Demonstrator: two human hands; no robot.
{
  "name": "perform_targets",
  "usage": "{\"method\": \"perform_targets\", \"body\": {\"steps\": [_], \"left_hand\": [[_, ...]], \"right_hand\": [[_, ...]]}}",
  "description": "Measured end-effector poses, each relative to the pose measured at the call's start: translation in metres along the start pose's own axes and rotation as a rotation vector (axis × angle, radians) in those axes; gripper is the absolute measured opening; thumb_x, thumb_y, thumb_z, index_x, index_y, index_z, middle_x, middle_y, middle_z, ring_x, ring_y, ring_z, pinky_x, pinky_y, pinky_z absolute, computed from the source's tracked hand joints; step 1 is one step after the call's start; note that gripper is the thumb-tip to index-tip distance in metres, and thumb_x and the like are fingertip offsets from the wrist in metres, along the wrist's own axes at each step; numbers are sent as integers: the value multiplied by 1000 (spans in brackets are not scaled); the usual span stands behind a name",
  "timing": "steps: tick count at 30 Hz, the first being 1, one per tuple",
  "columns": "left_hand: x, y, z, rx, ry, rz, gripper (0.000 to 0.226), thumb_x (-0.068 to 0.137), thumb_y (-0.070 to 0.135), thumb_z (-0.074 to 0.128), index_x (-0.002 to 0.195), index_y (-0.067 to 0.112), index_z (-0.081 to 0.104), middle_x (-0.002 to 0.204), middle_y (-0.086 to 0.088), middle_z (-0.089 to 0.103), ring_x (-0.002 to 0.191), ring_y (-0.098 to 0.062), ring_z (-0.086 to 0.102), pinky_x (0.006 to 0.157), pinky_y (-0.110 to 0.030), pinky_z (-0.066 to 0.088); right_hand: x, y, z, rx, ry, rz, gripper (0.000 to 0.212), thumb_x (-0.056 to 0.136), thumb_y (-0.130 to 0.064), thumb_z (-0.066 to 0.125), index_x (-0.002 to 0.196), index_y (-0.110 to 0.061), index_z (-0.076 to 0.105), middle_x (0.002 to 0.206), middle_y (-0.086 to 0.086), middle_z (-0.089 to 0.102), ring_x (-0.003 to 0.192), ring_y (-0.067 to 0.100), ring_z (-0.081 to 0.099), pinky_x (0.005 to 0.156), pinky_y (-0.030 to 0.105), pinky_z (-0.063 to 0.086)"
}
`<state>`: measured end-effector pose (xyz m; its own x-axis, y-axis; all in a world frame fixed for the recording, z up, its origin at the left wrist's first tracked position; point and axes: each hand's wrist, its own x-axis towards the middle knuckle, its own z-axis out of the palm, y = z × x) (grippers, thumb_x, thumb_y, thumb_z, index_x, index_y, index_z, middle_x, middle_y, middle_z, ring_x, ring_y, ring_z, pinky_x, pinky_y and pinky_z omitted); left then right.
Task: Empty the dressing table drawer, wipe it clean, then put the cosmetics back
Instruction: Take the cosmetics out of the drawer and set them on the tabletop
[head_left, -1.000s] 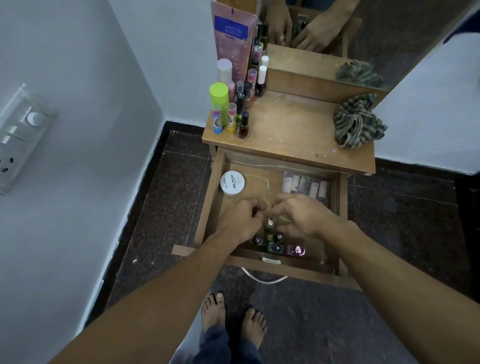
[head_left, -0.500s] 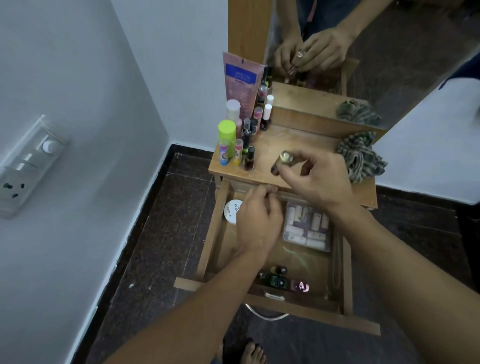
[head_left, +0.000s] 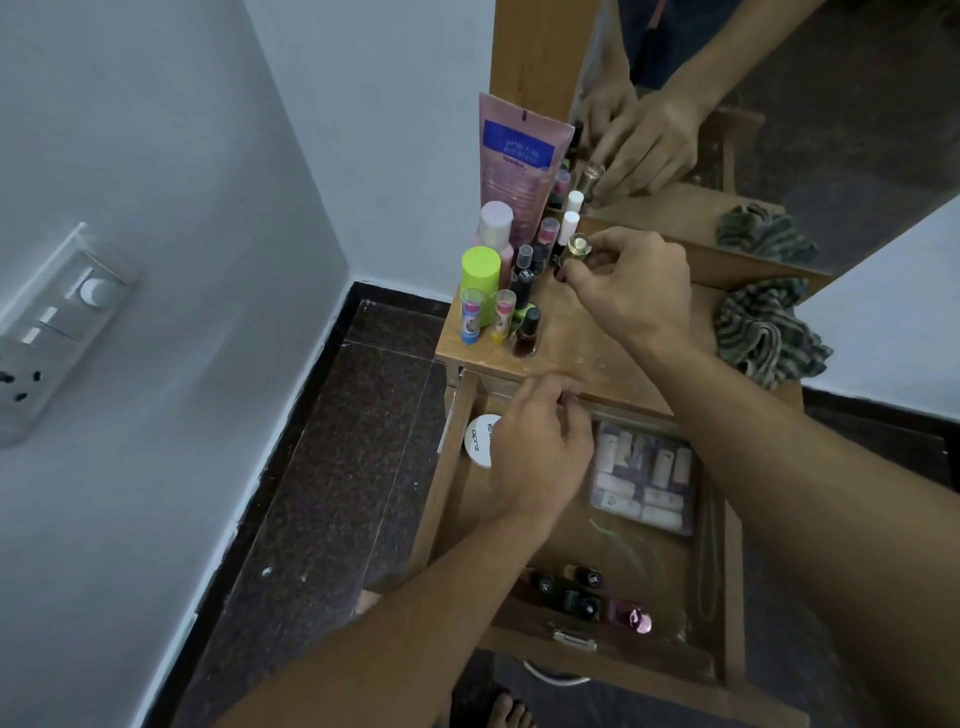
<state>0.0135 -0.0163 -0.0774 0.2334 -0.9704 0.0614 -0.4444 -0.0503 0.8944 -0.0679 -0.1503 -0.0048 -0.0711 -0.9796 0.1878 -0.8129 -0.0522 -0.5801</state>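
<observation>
Setting a small gold-capped bottle (head_left: 579, 244) down among the upright cosmetics at the far left of the desk (head_left: 587, 343) looks like the step in hand. The right hand (head_left: 634, 291) has its grip pinched round the bottle, just beside a white-capped one. The left hand (head_left: 540, 457) hovers over the far left of the open drawer (head_left: 724, 597) with its fingers curled; whether that grip holds anything I cannot tell.

The risk, as I judge it, lies in that crowded cluster. The bottles stand tight together near the desk's left edge, and a knuckle nudging one could topple several or send them to the floor.

In the drawer, yet to be lifted out:
- one white round jar (head_left: 480, 441) at the far left, partly under the left hand
- one clear pouch (head_left: 644, 483) of small tubes at the far right
- four small dark bottles (head_left: 582, 603) along the near wall, one with a pink cap

On the desk:
- one tall pink tube (head_left: 514, 156)
- one green-capped bottle (head_left: 480, 275)
- about a dozen smaller pieces, too crowded to count exactly
- one striped cloth (head_left: 769, 332) at the right
</observation>
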Motion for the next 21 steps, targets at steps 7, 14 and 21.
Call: {"method": "perform_targets", "body": {"steps": [7,14,21], "left_hand": [[2,-3,4,-15,27,25,16,93,11,60,105,16,71,101,7,65,74,-2,53,71,-22,50],[5,-6,2,4,13,50,15,93,12,61,102,17,72,98,8,66,70,0,50,69,-15,44],[6,-10,0,-2,-2,73,15,92,11,61,102,16,71,100,7,67,72,-2,54,69,-12,42]], "right_hand": [[9,0,12,-39,-47,6,26,86,-40,72,106,-26,78,87,-10,75,85,9,70,74,26,55],[12,2,15,-39,-49,10,26,86,-40,71,106,-25,78,87,-10,74,85,9,69,72,26,54],[0,13,7,-43,-1,27,31,83,-44,71,106,-24,77,92,-9,76,92,9,70,83,30,57]]}}
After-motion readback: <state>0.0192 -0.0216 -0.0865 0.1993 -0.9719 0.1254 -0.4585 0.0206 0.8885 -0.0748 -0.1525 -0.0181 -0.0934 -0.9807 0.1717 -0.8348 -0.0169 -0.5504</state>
